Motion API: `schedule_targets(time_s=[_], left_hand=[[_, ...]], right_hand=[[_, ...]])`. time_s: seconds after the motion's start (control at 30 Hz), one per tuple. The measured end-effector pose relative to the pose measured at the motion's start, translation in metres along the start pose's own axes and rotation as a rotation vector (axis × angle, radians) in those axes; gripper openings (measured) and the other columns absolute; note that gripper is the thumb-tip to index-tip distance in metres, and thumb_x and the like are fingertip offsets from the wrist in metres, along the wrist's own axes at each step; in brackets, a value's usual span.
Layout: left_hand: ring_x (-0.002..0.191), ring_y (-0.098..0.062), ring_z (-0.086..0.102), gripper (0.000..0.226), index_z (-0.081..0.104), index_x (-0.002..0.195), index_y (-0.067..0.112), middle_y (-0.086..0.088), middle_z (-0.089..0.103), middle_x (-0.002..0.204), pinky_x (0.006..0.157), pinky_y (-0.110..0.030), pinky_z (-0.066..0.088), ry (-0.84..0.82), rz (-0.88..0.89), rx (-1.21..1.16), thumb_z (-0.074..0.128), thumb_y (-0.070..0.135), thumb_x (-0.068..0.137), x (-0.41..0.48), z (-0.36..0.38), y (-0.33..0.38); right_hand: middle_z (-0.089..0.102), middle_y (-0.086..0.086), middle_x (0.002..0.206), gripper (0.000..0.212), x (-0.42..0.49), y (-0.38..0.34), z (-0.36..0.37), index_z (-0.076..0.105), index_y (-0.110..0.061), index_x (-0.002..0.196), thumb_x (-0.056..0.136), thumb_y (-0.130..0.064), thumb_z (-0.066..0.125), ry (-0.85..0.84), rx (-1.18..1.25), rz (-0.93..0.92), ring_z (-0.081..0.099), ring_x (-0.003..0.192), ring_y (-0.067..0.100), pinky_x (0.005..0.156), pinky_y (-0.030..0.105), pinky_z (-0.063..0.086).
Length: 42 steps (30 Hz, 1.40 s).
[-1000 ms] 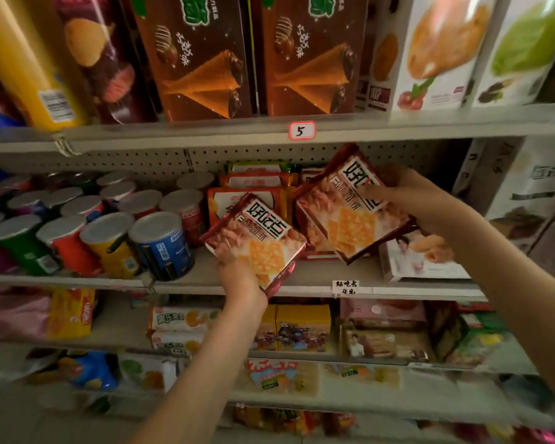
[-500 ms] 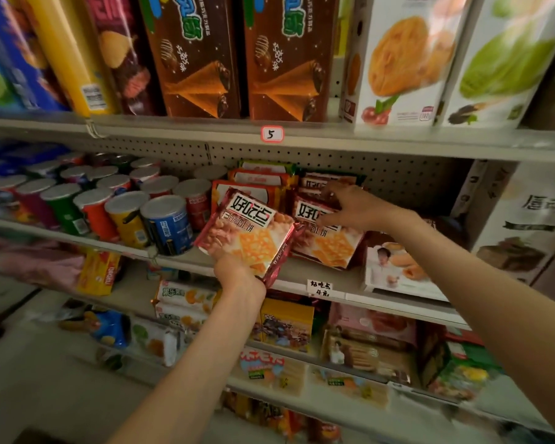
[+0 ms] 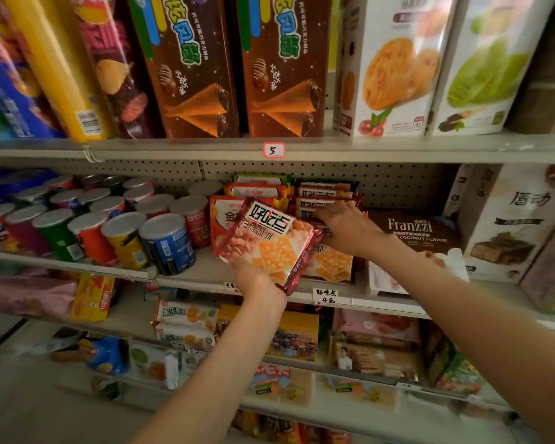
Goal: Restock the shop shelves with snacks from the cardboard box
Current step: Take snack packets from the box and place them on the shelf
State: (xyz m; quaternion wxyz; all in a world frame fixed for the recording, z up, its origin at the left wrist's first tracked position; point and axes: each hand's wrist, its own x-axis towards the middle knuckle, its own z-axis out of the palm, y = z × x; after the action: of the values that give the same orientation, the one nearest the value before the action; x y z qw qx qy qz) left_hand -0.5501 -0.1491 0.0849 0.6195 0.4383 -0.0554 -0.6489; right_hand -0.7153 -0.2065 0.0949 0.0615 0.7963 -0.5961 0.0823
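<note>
The two hands are apart. The left hand [image 3: 260, 280] grips a glossy red cracker packet [image 3: 269, 238] by its bottom edge and holds it tilted in front of the middle shelf [image 3: 189, 277], not yet set down. Just to the right of it, the right hand [image 3: 346, 232] lies over a row of matching packets [image 3: 327, 200] that already stand on the shelf. Its fingers are stretched out and seem to press rather than pinch, though the thumb is hidden. The cardboard box is nowhere to be seen from here. I'd say the risk lies in that row: the packets lean one on another, and if the right hand lifts before the new one is wedged in front, they could slide forward and off the shelf edge. The film looks slippery and the left hand has only a low hold, so the packet may twist or drop as it goes in. Pushed too far to the left, it would cover the orange packets [image 3: 225, 219] behind it or knock the blue can [image 3: 165, 241], which stands right at the lip.
</note>
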Motion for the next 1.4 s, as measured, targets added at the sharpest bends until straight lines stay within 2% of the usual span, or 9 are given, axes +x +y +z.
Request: schedule_targets(time_s=[0.17,0.3,0.4,0.47,0.67,0.9,1.1,1.27,1.4], left_hand=[[0.107,-0.028,0.058,0.043,0.055,0.112,0.019,-0.006,0.062,0.103,0.102,-0.046,0.043,-0.033,-0.066,-0.019,0.028,0.051,0.1,0.004,0.002,-0.008],[0.099,-0.026,0.059,0.039,0.058,0.105,0.02,-0.006,0.063,0.105,0.095,-0.041,0.045,-0.079,-0.066,-0.07,0.03,0.047,0.101,0.006,0.004,-0.011],[0.102,-0.026,0.057,0.043,0.057,0.115,0.021,-0.005,0.062,0.105,0.099,-0.042,0.043,-0.157,-0.086,-0.068,0.03,0.051,0.099,0.006,0.007,-0.014],[0.104,-0.027,0.057,0.046,0.056,0.12,0.021,-0.005,0.062,0.107,0.101,-0.045,0.043,-0.206,-0.112,-0.05,0.03,0.052,0.099,0.006,0.009,-0.016],[0.103,-0.025,0.059,0.042,0.052,0.126,0.014,-0.007,0.063,0.112,0.094,-0.041,0.047,-0.275,-0.109,0.091,0.034,0.043,0.101,0.013,0.015,-0.022],[0.133,-0.016,0.039,0.058,0.026,0.146,0.022,0.0,0.038,0.147,0.11,-0.036,0.035,-0.218,0.426,0.493,0.054,0.027,0.095,0.044,0.001,-0.002],[0.099,0.003,0.053,0.031,0.045,0.128,0.022,0.018,0.055,0.11,0.074,-0.005,0.041,-0.432,0.488,0.729,0.044,0.033,0.099,0.044,-0.006,0.008],[0.134,-0.015,0.038,0.065,0.022,0.149,0.024,0.004,0.037,0.149,0.111,-0.035,0.033,-0.464,0.382,0.774,0.033,0.056,0.094,0.037,-0.008,-0.004],[0.138,-0.019,0.034,0.068,0.015,0.15,0.027,0.002,0.033,0.152,0.111,-0.035,0.031,-0.451,0.346,0.783,0.035,0.057,0.093,0.038,-0.006,-0.011]], right_hand=[[0.042,0.008,0.14,0.053,-0.008,-0.001,0.005,0.043,-0.015,0.137,0.088,-0.026,0.058,0.138,-0.019,0.068,0.031,0.132,0.029,0.106,0.042,0.024],[0.059,0.016,0.118,0.03,-0.016,-0.004,-0.009,0.06,-0.005,0.117,0.091,0.0,0.045,0.401,0.492,0.227,0.053,0.109,0.032,0.096,0.037,0.045],[0.064,0.012,0.106,0.022,-0.026,-0.011,-0.031,0.058,-0.009,0.113,0.098,-0.021,0.046,0.171,1.239,0.404,0.064,0.089,0.026,0.075,0.038,0.054],[0.067,0.007,0.112,0.042,-0.033,-0.013,-0.04,0.056,-0.013,0.119,0.091,-0.043,0.05,0.001,1.411,0.373,0.066,0.097,0.023,0.076,0.033,0.055],[0.067,-0.009,0.104,0.04,-0.037,-0.014,-0.043,0.05,-0.03,0.114,0.081,-0.024,0.072,-0.077,1.112,0.289,0.067,0.092,0.008,0.081,0.025,0.055],[0.06,-0.02,0.097,0.053,-0.041,-0.006,-0.038,0.05,-0.025,0.128,0.08,-0.024,0.073,-0.052,0.824,0.253,0.059,0.09,-0.002,0.083,0.02,0.05],[0.054,-0.008,0.118,0.061,-0.039,-0.009,-0.032,0.042,-0.022,0.138,0.083,-0.027,0.07,-0.081,0.632,0.17,0.052,0.102,0.005,0.079,0.008,0.041],[0.045,-0.003,0.143,0.066,-0.04,-0.008,-0.021,0.036,-0.023,0.143,0.085,-0.033,0.067,-0.17,0.44,0.071,0.046,0.127,0.013,0.104,0.025,0.038],[0.042,-0.002,0.146,0.066,-0.041,-0.002,-0.02,0.036,-0.021,0.144,0.086,-0.032,0.066,-0.167,0.412,0.054,0.041,0.132,0.013,0.105,0.02,0.031]])
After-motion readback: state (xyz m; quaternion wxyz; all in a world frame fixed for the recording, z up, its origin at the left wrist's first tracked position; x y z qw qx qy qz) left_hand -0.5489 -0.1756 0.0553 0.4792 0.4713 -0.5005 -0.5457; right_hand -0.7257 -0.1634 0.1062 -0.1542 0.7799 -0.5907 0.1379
